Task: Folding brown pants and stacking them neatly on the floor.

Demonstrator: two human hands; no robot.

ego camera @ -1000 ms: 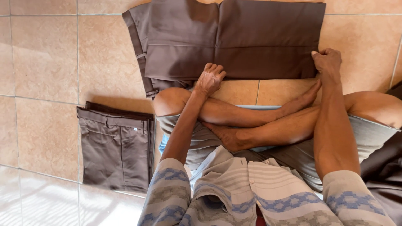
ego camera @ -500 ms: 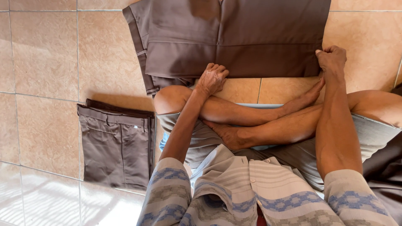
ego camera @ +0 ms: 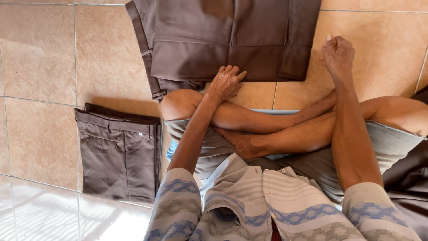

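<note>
Trousers: dark brown trousers (ego camera: 232, 40) lie folded at 12 o'clock, long axis running 9 to 3, waistband end toward 9.
Left hand: left hand (ego camera: 226, 82) rests fingers spread on their near edge.
Right hand: right hand (ego camera: 337, 54) curled shut, just off the fold's 3 o'clock end; whether it grips anything, cannot tell.
Surface: tan tiled floor (ego camera: 53, 53); another folded pair (ego camera: 118, 156) at 9.

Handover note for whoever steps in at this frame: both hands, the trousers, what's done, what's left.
Left hand: open, fingers resting on the near edge of the brown trousers spread folded on the tiled floor.
Right hand: closed, lifted just off the trousers' right edge; whether it pinches cloth is unclear.
Done: one folded pair lies at the person's left.
Left: the front pair is only partly folded.
</note>
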